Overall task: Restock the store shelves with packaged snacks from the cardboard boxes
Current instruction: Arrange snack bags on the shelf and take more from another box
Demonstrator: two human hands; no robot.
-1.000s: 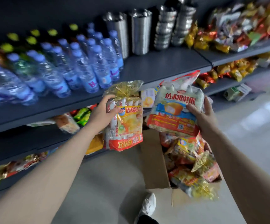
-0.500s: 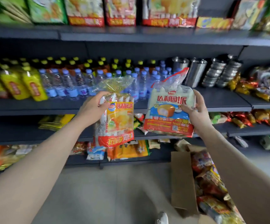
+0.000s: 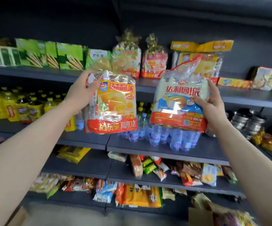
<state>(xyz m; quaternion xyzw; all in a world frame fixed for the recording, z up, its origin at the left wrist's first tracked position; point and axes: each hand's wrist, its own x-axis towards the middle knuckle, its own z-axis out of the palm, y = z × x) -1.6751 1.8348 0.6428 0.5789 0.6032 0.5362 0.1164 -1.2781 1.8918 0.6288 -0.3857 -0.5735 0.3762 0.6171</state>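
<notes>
My left hand [image 3: 81, 92] grips the upper left edge of an orange-and-red pie snack bag [image 3: 114, 105] with a gold tied top. My right hand [image 3: 212, 103] holds the right side of a white-and-blue pie snack bag [image 3: 179, 101]. Both bags are raised in front of the dark shelving, just below the upper shelf [image 3: 148, 83]. On that shelf stand two matching orange bags [image 3: 154, 62] and a yellow-topped pack [image 3: 202, 51]. The cardboard box [image 3: 198, 216] of snacks shows only at the bottom right corner.
Green biscuit boxes [image 3: 53, 56] fill the upper shelf's left. Water bottles [image 3: 161, 136] and yellow-labelled bottles [image 3: 14, 108] stand on the middle shelf, steel cups [image 3: 246, 123] to the right. Loose snack packets [image 3: 164, 170] lie on the lower shelves.
Both hands have lifted their bags from the water-bottle shelf level toward the upper shelf. My view has tilted up, and the box has slid almost out of sight.
</notes>
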